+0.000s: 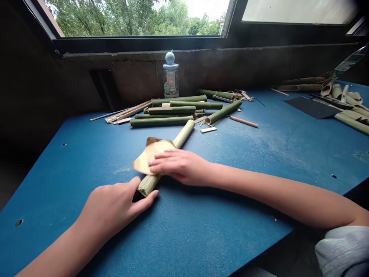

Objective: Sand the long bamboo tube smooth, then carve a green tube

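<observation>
Holds the near end of a pale bamboo tube between thumb and forefinger of a half-open left hand, with the other fingers hidden. Lays a nearly flat right hand on a tan sheet over the tube. Cannot make out the blurred sheet's surface or the covered middle. Rests the streaked, rough-ended tube slantwise on the blue worktop.
</observation>
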A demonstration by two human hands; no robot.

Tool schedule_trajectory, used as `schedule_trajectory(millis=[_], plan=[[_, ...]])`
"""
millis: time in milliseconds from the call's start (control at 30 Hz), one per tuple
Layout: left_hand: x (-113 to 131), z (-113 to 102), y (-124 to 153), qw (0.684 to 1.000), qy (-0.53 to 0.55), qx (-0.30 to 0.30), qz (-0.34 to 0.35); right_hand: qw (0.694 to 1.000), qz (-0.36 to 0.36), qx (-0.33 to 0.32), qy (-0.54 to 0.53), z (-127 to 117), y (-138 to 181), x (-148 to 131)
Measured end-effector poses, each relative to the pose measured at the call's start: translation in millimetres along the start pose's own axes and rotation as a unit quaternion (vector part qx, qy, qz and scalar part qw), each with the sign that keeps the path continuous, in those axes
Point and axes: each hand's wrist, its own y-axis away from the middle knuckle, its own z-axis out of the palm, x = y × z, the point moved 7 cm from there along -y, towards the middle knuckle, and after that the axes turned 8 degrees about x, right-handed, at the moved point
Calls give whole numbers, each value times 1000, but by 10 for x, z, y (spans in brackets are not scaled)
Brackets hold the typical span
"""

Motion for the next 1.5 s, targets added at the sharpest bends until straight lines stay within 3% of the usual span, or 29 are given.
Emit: schedule_trajectory(millis=[133, 200, 267, 433, 500, 600, 767, 900, 1033, 1100, 1233, 1333, 1433, 1500], plan=[[18, -48, 18, 1000, 29, -2, 7, 990, 104, 78, 53, -419, 138, 818], [42, -62, 24, 999, 33, 10, 13, 986, 128, 76, 73, -511, 193, 940], [61, -59, 27, 999, 35, 26, 20, 988, 113, 52, 95, -482, 197, 776], [74, -39, 29, 995, 41, 68, 51, 988, -8, 27, 155, -228, 92, -183], [79, -64, 42, 993, 44, 90, 67, 986, -47, 21, 160, -175, 66, -410], [92, -100, 70, 990, 68, 95, 84, 990, -61, 2, 128, -197, 29, -357], [-69, -186, -62, 983, 160, 78, 34, 992, -58, -50, 102, -260, -72, 125], [-595, -512, -541, 976, 120, 169, -64, 990, -66, -79, 93, -156, -131, 282], [-1308, -973, -1334, 941, 90, 283, -162, 986, -93, -74, 113, -37, -130, 227], [-1610, -1086, -1782, 921, 111, 310, -206, 987, -97, -65, 115, -10, -112, 122], [-1974, -953, -2500, 876, 175, 331, -305, 992, -96, -38, 69, -4, -65, -148], [-2061, -708, -2783, 845, 216, 335, -355, 993, -103, -30, 41, -59, -53, -109], [-2115, -548, -2892, 823, 244, 344, -380, 996, 44, 8, 79, -212, -105, 264], [-2158, -501, -2925, 813, 260, 349, -386, 988, 120, 25, 94, -256, -117, 339]])
